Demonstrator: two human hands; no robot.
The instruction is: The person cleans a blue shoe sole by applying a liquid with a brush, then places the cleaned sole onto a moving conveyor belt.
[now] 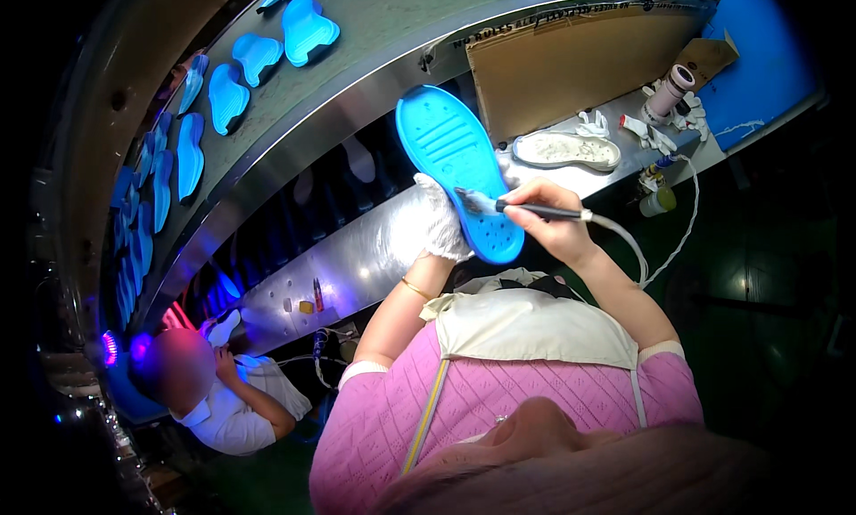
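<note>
Hair (669, 470) overlaps sweater (370, 435); cardboard (571, 82) stands beyond sole (446, 145).

Green conveyor belt (374, 35) bearing blue soles (310, 31), metal bench (628, 162) with pale sole (566, 151), pink bottle (669, 96)

The light is strongest around the left hand (443, 219), whose glove nearly washes out to white, and glare whitens the steel bench (357, 263) beside it. The right hand (550, 216) is bright and fairly crisp. Well right of it, the floor (736, 247) sinks into deep shadow with a faint reflection. Far left of the left hand, a violet light (110, 347) glows, tinting a smeared, soft-looking co-worker (236, 412). Beyond both hands, the metal rail (357, 89) bows with fisheye distortion; the outer rim goes black.
</note>
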